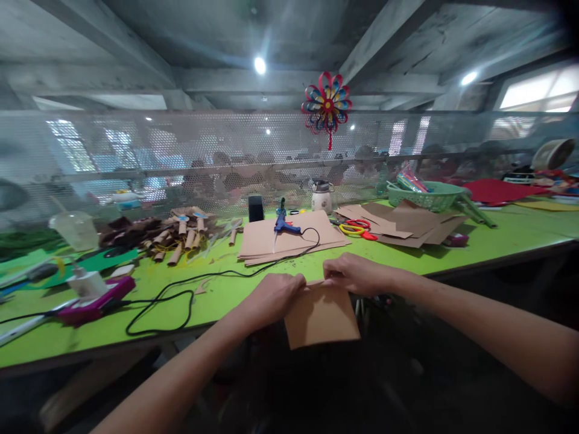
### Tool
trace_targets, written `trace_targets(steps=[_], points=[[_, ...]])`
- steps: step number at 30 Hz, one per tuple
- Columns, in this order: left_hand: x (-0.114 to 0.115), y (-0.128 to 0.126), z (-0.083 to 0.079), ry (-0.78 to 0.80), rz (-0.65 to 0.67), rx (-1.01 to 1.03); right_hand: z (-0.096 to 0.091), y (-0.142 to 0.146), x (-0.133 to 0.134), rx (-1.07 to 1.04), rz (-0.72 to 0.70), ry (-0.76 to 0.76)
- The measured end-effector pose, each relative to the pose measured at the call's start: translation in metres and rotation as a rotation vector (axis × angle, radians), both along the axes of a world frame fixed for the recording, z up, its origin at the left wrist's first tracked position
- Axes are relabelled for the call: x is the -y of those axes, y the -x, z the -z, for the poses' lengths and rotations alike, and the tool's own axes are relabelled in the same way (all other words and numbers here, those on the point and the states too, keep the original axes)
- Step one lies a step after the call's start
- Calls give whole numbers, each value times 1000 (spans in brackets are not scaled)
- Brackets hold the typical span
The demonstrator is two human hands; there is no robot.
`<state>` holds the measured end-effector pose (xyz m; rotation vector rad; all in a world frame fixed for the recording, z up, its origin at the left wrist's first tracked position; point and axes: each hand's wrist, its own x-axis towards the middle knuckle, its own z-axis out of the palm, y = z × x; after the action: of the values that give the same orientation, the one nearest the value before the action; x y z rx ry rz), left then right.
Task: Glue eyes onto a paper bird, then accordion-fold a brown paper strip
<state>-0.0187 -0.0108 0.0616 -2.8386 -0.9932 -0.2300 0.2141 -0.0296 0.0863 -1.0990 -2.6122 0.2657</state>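
Observation:
A sheet of brown kraft paper (322,316) hangs at the table's front edge, its top edge rolled or folded over. My left hand (278,295) pinches that top edge at its left end. At the right end my right hand (355,273) grips the same edge with curled fingers. Just beyond the hands, a blue glue gun (286,224) stands on a stack of brown sheets (257,241), its black cord trailing left. Scissors with red and yellow handles (357,229) lie to the right of the stack.
Rolled brown paper tubes (176,253) are heaped at the left, near a purple power strip (97,301) and a plastic cup (75,223). More brown sheets (420,226), a green basket (425,196) and a white flask (321,198) stand behind. A perforated screen (217,157) borders the green table (226,295).

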Motion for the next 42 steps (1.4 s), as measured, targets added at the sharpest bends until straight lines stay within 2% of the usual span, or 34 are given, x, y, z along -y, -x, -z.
trace_targets(steps=[4, 8, 11, 14, 19, 22, 25, 28, 30, 32, 34, 36, 39, 42], points=[[-6, 3, 3, 43, -6, 62, 7, -1, -5, -1, -17, 41], [-13, 12, 2, 263, 1, 189, 10, -5, -12, -1, -25, 106], [-20, 21, -6, 428, 17, 240, 6, -8, -18, 6, -45, 129], [-28, 26, -11, 490, 13, 249, 0, -10, -24, -2, -27, 182], [-37, 35, -2, 587, -29, 301, -2, -14, -26, -28, 44, 267], [-44, 42, 2, 508, -105, 332, 0, -21, -22, -84, 76, 288], [-44, 41, -3, 268, -128, 446, -2, -24, -15, -156, 109, 333], [-32, 25, -16, 58, 33, 503, -12, -15, -7, -186, 111, 387], [-19, 9, -23, 59, 155, 428, -19, -5, -1, -201, 125, 418], [-6, -4, -26, 17, 152, 407, -25, 5, 7, -237, 186, 429], [4, -14, -23, -6, 10, 523, -27, 11, 15, -260, 262, 369], [10, -21, -19, 91, -137, 642, -25, 14, 24, -227, 325, 169], [12, -32, -13, 382, -226, 735, -16, 20, 36, -86, 376, -214], [7, -47, -11, 685, -247, 882, -4, 32, 42, 36, 390, -402]])
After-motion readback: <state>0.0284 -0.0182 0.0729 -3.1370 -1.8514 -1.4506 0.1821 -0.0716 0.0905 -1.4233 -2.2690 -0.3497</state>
